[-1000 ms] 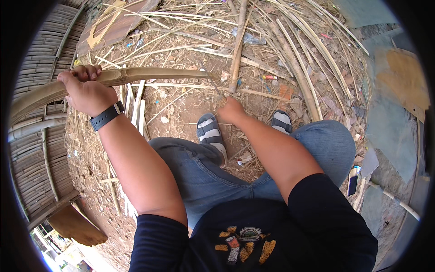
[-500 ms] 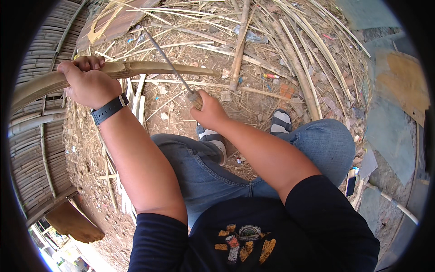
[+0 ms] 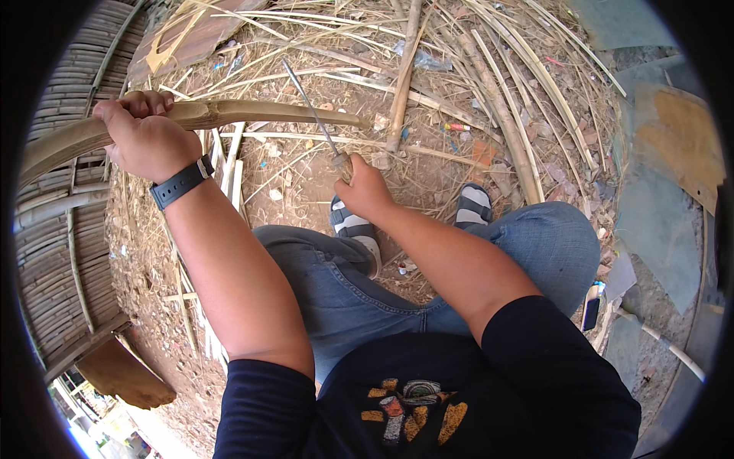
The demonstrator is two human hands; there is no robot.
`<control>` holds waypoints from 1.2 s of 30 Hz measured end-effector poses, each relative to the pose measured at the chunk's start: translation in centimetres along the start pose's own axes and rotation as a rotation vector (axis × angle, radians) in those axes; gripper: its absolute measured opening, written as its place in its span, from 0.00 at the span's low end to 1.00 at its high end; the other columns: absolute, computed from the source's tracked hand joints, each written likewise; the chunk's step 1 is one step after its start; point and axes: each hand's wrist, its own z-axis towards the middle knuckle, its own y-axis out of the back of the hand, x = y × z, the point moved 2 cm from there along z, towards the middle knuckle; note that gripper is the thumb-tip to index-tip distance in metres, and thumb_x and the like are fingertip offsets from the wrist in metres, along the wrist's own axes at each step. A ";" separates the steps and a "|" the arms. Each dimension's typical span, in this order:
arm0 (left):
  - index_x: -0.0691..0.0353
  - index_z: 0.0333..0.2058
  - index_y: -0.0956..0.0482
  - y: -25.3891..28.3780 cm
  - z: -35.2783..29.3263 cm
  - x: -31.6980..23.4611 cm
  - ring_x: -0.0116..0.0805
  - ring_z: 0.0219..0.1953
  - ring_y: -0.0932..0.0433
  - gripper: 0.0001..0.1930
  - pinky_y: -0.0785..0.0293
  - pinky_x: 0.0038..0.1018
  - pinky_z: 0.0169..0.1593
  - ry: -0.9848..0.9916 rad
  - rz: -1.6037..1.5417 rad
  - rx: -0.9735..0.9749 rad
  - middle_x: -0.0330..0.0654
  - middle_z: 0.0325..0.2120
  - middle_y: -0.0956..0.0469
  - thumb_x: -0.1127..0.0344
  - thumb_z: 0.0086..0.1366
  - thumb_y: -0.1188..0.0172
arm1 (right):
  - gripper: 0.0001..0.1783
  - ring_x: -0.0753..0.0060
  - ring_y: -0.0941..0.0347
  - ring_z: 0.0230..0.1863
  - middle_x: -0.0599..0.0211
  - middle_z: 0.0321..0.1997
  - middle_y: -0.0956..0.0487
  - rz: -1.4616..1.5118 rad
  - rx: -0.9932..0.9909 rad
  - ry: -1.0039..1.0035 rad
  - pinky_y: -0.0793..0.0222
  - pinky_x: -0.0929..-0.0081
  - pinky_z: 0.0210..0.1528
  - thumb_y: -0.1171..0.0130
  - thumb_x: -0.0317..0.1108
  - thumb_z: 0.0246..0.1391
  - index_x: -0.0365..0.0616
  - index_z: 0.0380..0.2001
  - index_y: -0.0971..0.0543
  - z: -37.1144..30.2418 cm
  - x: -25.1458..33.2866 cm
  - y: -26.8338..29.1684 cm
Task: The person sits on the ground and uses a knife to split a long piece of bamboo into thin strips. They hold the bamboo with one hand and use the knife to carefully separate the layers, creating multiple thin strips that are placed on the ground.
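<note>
My left hand point(image 3: 147, 138), with a dark watch on its wrist, is wrapped around a long piece of bamboo point(image 3: 264, 112). The bamboo runs from the left rim to a tapered tip above my left foot, and a node shows just right of my fingers. In my right hand point(image 3: 367, 187) is the wooden handle of a long knife point(image 3: 312, 103), whose narrow dark blade appears nearly edge-on. That blade points up and left and crosses the bamboo near its tapered end. Whether its edge touches the bamboo I cannot tell.
Bamboo strips point(image 3: 520, 57) and thicker poles point(image 3: 405, 84) litter the dirt floor ahead. A slatted bamboo wall point(image 3: 73, 252) stands at left. Grey sheets point(image 3: 661, 222) and a phone point(image 3: 591, 312) lie at right. My sandalled feet point(image 3: 474, 205) are below the bamboo.
The knife has shifted right along the bamboo, and my right hand has moved slightly right with it. The left hand and the bamboo have barely moved.
</note>
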 end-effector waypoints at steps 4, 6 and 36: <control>0.56 0.21 0.40 0.9 0.5 0.0 0.29 0.19 0.44 0.20 0.39 0.29 0.28 0.027 -0.022 -0.058 0.36 0.16 0.42 0.56 0.72 0.51 | 0.26 0.42 0.22 0.44 0.40 0.40 0.20 -0.191 -0.007 -0.080 0.26 0.53 0.47 0.37 0.37 0.47 0.33 0.47 0.28 0.7 -4.0 0.1; 0.56 0.21 0.40 0.7 0.5 -0.1 0.30 0.19 0.43 0.20 0.39 0.29 0.28 0.033 0.001 -0.076 0.36 0.16 0.42 0.56 0.72 0.51 | 0.26 0.42 0.22 0.44 0.40 0.40 0.20 -0.172 -0.025 -0.182 0.26 0.54 0.47 0.37 0.37 0.47 0.33 0.48 0.28 1.4 -6.4 -0.1; 0.55 0.20 0.41 0.5 0.0 -0.1 0.29 0.18 0.44 0.20 0.39 0.29 0.27 -0.002 0.001 -0.080 0.36 0.16 0.42 0.57 0.72 0.50 | 0.27 0.41 0.22 0.39 0.38 0.33 0.21 -0.004 -0.029 0.134 0.27 0.54 0.42 0.38 0.36 0.47 0.31 0.48 0.29 -0.1 2.5 -0.7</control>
